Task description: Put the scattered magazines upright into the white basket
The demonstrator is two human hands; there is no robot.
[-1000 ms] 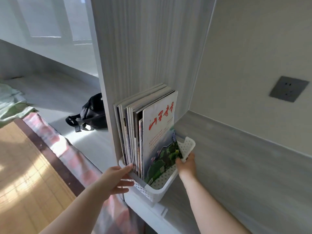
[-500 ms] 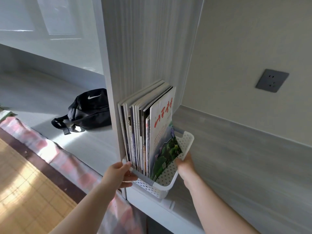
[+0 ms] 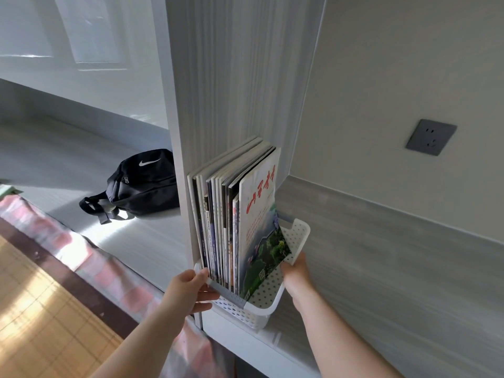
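A white perforated basket (image 3: 270,304) stands on a grey shelf against a vertical wood-grain panel. Several magazines (image 3: 231,214) stand upright in it, packed to its left side. The outermost magazine (image 3: 259,222) has red characters and a green landscape on its cover and leans slightly right. My left hand (image 3: 188,290) grips the basket's near-left rim, thumb over the edge. My right hand (image 3: 296,274) holds the basket's right rim, its fingers hidden behind the wall.
A black backpack (image 3: 139,184) lies on the pale ledge left of the panel (image 3: 240,77). Below left are a checked pink cloth (image 3: 90,263) and a bamboo mat (image 3: 41,309). A grey wall socket (image 3: 431,137) sits on the beige wall at the right.
The view has shifted left and closer, bringing the backpack fully into sight. My left hand's fingers have closed further on the basket's rim. The magazines and my right hand stay as they were.
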